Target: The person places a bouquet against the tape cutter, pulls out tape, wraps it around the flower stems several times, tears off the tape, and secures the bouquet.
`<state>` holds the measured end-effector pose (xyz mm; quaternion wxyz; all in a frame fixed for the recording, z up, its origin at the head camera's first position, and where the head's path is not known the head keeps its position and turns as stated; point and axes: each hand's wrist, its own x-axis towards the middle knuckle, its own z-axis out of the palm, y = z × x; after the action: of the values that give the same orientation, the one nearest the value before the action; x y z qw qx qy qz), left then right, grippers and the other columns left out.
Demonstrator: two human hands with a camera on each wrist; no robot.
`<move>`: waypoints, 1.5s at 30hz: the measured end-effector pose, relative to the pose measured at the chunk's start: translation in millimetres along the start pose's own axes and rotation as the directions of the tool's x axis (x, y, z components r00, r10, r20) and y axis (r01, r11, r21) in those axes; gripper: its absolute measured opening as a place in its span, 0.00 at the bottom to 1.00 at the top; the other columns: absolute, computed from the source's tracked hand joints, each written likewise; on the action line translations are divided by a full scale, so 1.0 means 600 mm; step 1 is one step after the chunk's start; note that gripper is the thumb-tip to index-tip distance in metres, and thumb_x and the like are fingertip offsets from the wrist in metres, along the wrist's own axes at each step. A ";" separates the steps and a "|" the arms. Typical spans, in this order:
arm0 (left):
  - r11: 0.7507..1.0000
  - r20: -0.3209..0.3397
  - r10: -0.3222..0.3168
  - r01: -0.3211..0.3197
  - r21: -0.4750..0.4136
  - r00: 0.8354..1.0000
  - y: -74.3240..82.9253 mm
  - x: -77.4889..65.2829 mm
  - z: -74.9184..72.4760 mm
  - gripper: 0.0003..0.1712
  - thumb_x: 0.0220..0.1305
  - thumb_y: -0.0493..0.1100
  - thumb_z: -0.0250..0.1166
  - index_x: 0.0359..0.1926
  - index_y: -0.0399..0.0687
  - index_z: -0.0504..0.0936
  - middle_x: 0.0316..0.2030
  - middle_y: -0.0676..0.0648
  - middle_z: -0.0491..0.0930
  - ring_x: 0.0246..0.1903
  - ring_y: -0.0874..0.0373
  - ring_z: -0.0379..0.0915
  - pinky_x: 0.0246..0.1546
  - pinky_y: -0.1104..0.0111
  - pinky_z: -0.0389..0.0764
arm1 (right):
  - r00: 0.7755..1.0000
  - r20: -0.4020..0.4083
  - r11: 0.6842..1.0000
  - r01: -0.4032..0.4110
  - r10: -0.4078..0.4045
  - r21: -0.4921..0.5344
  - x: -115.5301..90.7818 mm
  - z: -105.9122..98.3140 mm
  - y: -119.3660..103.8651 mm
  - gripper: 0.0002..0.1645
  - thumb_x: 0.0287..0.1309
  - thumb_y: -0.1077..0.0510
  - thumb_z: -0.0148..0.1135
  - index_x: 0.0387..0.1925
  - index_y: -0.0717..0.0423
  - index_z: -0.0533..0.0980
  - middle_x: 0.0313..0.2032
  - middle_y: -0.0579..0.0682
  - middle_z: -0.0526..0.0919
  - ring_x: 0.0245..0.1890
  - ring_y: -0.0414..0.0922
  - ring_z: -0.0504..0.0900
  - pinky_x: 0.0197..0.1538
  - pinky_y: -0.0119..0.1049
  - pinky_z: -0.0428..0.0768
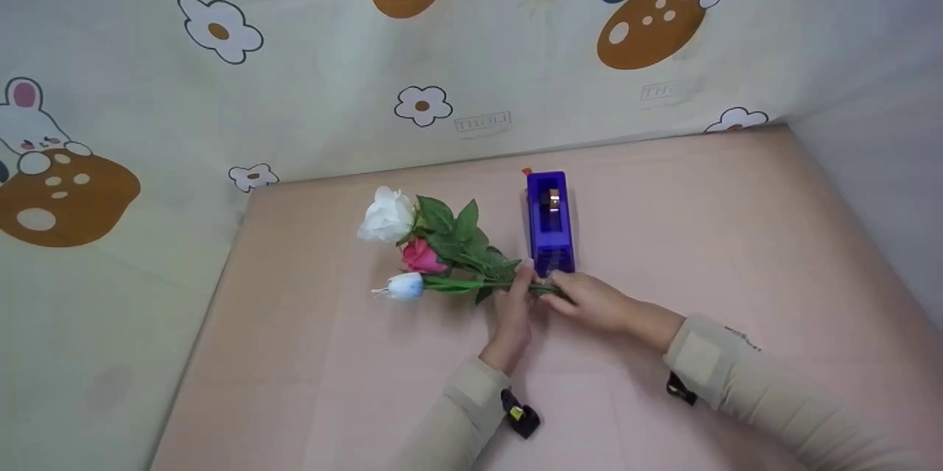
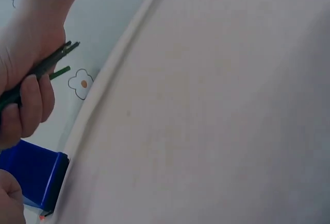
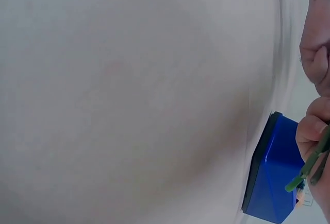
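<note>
Three artificial flowers lie together in one bunch: a white rose [image 1: 387, 215], a pink rose [image 1: 423, 257] and a pale blue tulip [image 1: 404, 287], with green leaves [image 1: 464, 235] among them. The blooms point left. My left hand [image 1: 513, 312] grips the gathered green stems below the leaves. Just to its right, my right hand [image 1: 595, 301] holds the stems near their cut ends. Those stem ends [image 2: 62, 56] stick out past curled fingers in the left wrist view. A blue tape dispenser [image 1: 550, 224] stands directly behind both hands, its near end close to the fingertips.
A pale pink tabletop [image 1: 353, 397] lies under everything. Behind it rises a light cloth backdrop [image 1: 317, 88] printed with flowers and rabbits. An orange-red tab [image 1: 527, 172] shows at the far end of the dispenser.
</note>
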<state>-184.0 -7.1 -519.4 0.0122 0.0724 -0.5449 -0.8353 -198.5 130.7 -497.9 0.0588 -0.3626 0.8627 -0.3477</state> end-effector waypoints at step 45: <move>0.955 -0.019 0.232 -0.224 0.196 0.973 0.035 0.028 0.002 0.18 0.63 0.30 0.49 0.15 0.27 0.63 0.14 0.56 0.65 0.17 0.66 0.61 0.23 0.75 0.65 | 0.932 -0.280 0.947 -0.280 0.229 -0.158 0.026 0.039 -0.016 0.17 0.56 0.52 0.58 0.17 0.54 0.69 0.13 0.45 0.70 0.15 0.39 0.66 0.20 0.34 0.69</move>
<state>-201.8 -16.2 -501.6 0.1127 0.0275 -0.6273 -0.7701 -195.7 102.6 -506.9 -0.0448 -0.2029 0.9326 -0.2949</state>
